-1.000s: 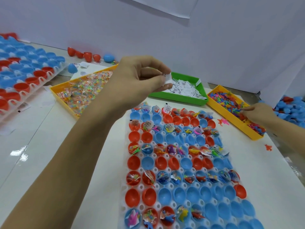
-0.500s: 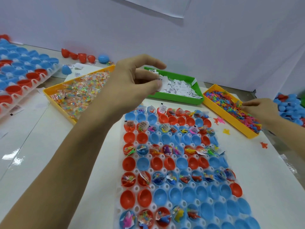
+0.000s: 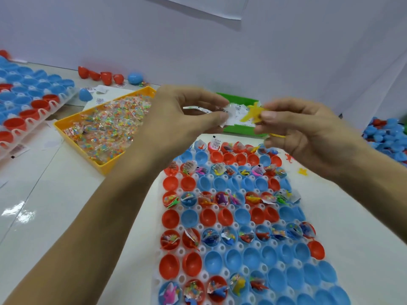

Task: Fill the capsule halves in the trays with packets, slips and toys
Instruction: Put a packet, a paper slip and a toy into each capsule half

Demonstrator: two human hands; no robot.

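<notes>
A white tray [image 3: 181, 252] of red and blue capsule halves lies in front of me; alternate rows hold packets, slips and small toys, the rows between are bare. Above its far end my left hand [image 3: 176, 119] pinches white paper slips [image 3: 229, 116] between thumb and fingers. My right hand [image 3: 301, 130] is close beside it and pinches a yellow toy figure [image 3: 253, 114], with more yellow showing under its fingers. The two hands almost touch.
A yellow bin of candy packets [image 3: 105, 126] sits at the left, a green bin [image 3: 240, 128] of slips behind my hands. Another capsule tray [image 3: 28, 100] lies far left, loose capsule halves [image 3: 103, 75] at the back, a blue capsule pile [image 3: 387, 135] far right. Stray toys [image 3: 302, 171] lie on the table.
My right hand left the toy bin at the right and came to the middle with a yellow toy, meeting my left hand, which still holds the slips.
</notes>
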